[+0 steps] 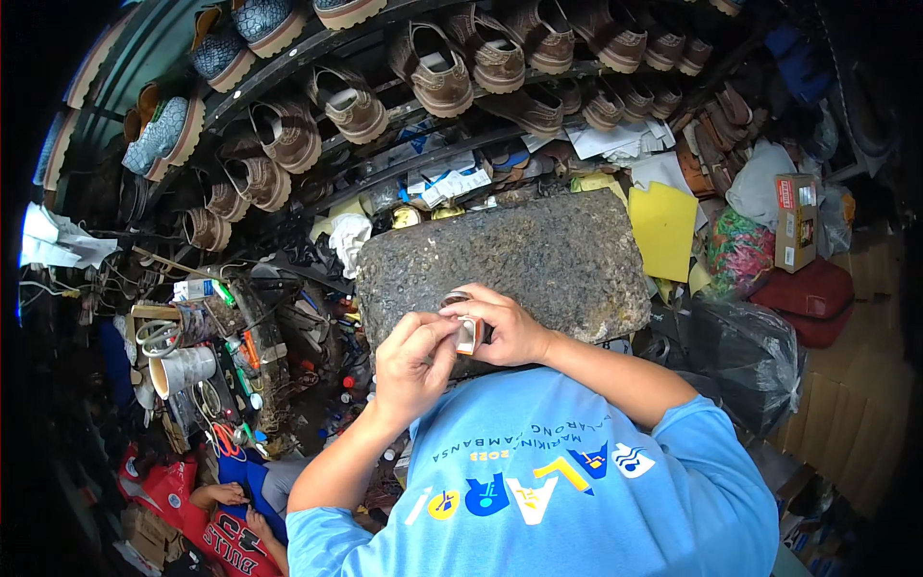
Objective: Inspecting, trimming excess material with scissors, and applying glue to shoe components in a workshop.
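Workbench scene, viewed from above, left to right. Far left: two blue-patterned shoes [168, 130] on the rack's left end, with a white mug [183, 368] nearer, among tools. Lower left: another person's hand [227, 493] beside a red bag [154, 486]. Centre: left hand [413, 361] and right hand [508, 325] meet over the near edge of one grey stone slab [519, 260], fingers of both pinched on one small orange-and-white block [468, 336]; a round metal tin [455, 299] sits just beyond it, partly hidden. Far centre: rows of brown shoes [437, 77] on dark shelves; exact count unclear. Right: one yellow sheet [663, 228], one cardboard box [795, 221], one black plastic bag [745, 351].
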